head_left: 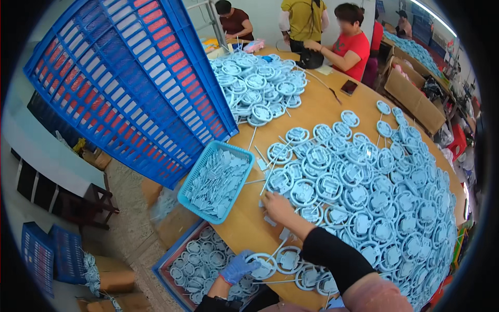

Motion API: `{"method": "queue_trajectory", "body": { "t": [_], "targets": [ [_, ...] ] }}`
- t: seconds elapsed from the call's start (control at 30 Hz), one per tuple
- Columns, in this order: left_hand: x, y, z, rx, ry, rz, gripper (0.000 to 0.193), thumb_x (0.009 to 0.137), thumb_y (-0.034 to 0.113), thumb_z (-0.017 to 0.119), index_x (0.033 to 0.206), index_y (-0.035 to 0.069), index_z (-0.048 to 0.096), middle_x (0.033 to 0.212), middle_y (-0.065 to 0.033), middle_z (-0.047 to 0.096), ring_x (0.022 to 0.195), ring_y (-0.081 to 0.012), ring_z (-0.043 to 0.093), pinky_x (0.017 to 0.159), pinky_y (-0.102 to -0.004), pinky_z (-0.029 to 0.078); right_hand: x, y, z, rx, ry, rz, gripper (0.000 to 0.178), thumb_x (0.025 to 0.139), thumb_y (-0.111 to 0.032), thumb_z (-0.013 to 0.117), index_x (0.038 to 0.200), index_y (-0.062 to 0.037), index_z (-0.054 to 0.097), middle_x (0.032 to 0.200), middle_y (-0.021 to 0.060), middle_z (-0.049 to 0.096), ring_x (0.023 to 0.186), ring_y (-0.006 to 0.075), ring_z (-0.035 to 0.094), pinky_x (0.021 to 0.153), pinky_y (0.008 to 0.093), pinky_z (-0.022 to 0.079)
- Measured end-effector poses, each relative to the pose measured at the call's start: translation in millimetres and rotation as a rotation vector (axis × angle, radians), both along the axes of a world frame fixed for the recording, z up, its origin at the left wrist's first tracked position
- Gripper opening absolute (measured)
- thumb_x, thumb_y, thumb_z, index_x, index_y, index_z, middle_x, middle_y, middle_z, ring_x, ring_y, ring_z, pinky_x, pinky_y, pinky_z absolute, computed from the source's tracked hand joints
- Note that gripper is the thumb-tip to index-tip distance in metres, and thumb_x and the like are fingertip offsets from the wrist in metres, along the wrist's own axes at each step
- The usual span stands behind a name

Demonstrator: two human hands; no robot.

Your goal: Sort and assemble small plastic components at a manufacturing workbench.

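Note:
My left hand (239, 268), in a blue glove, grips the edge of a light-blue plastic ring part (263, 267) at the table's near left edge. That part has a flat plate across its middle. Further forward, my bare right hand (279, 208) is down at the tabletop with its fingers curled together. A small pale piece shows by its fingertips, but what they pinch is too small to make out. Beside that hand spreads a large heap of similar ring parts (358, 195), several with thin stems. A turquoise basket (185, 200) of small flat light-blue pieces stands left of it.
A large blue slatted crate (130, 78) stands tilted at the left. Below the table edge, a blue-rimmed bin (165, 278) holds more ring parts. Another pile (254, 83) lies at the back, near a phone (349, 87). Several people work beyond the table (317, 99).

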State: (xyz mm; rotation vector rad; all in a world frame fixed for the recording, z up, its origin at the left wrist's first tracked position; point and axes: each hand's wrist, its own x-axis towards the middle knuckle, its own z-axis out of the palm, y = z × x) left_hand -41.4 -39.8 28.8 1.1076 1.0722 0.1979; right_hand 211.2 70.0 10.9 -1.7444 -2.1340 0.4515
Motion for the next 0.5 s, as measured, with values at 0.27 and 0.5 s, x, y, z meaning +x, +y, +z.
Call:
{"method": "queue_trajectory", "body": {
  "t": [0.27,0.5],
  "targets": [
    [-45.9,-34.6,20.9,-0.267,-0.594,0.702,0.052,0.081,0.026,0.071,0.122,0.001,0.051,0.111,-0.0104,0.061,0.098,-0.0231,0.062,0.086,-0.0351,0.052,24.8,25.7,-11.0,0.053,-0.118,0.000,0.011,0.079,-0.018,0.059,0.082,-0.0075,0.062,0.084,0.0141,0.062,0.076,0.0343,0.063,0.063,0.0461,0.051],
    [35.8,-1.3,24.6,-0.090,-0.422,0.496,0.047,0.081,0.017,0.064,0.123,0.000,0.049,0.109,-0.0129,0.060,0.097,-0.0224,0.062,0.078,-0.0331,0.055,84.9,-49.0,35.4,-0.024,0.772,-0.475,0.019,0.086,-0.013,0.060,0.101,-0.0024,0.064,0.082,0.0090,0.066,0.073,0.0172,0.066,0.068,0.0292,0.050]
  ]
}}
